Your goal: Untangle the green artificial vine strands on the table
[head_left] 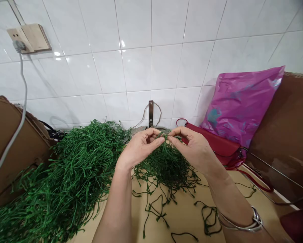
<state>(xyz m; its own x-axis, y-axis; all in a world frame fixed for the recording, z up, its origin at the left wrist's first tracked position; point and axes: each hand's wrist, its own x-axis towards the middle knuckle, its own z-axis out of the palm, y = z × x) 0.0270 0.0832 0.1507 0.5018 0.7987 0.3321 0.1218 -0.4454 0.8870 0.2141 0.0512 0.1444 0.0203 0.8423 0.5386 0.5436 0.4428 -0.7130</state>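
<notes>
**Left edge:** a brown cardboard sheet (pixel 14 145) is standing upright beside the table, with a white cable (pixel 22 101) hanging down in front of it from a plug in a wall socket (pixel 28 38) high on the white tile wall (pixel 151 67).

**Table, left side:** a big pile of green cord (pixel 72 168) is spreading from the back left corner to the front left edge of the tan table (pixel 186 219).

**Left hand:** the left hand (pixel 138 146) is raised above the table's middle, thumb and forefinger closed, pinching the top of the tangle of green cord (pixel 166 165).

**Task thing:** the tangle of green cord is hanging from both hands and resting in a heap on the table's middle, just right of the pile.

**Right hand:** the right hand (pixel 191 146) is closed in a pinch on the same tangle, fingertips almost touching the left hand's. A silver bracelet (pixel 242 221) is sitting on the right wrist.

**Table, front:** loose green strands (pixel 156 209) are lying near the front edge, below the tangle.

**Back right:** a red handbag (pixel 214 143) with a red strap (pixel 252 179) is lying against a pink plastic bag (pixel 239 104), near the wall.

**Right edge:** a brown cardboard sheet (pixel 285 128) is standing beside the table's right edge.
</notes>
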